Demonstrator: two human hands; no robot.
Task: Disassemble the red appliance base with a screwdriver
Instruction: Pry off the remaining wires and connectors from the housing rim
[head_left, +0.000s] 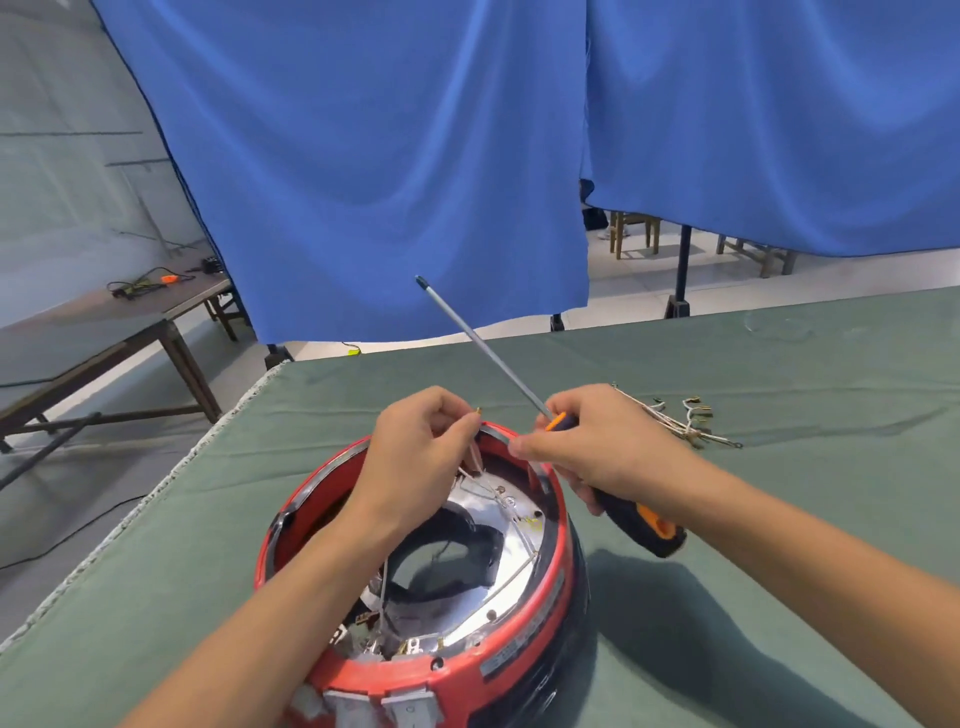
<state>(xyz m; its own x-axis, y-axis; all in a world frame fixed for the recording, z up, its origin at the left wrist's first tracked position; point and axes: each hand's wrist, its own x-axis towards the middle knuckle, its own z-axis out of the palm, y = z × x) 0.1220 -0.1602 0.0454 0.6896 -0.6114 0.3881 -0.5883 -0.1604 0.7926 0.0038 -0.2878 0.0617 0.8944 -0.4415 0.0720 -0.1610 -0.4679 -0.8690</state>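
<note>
Both your hands worked over the red base (519, 644): left hand (415, 457) fingers pinched a small terminal (478, 411); right hand (597, 447) gripped the screwdriver (639, 519), wires (675, 421) lying near on the tabletop (779, 364).

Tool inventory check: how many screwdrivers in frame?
1. The screwdriver is held in the right hand over the far rim of the red appliance base, its shaft pointing up and away toward the blue curtain. None visible elsewhere on the green table; the side table's items are too small to tell.

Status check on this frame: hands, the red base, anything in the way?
Left hand pinches a small part at the red base rim. Right hand grips the screwdriver, tip raised, off the work. Loose wires lie apart.
</note>
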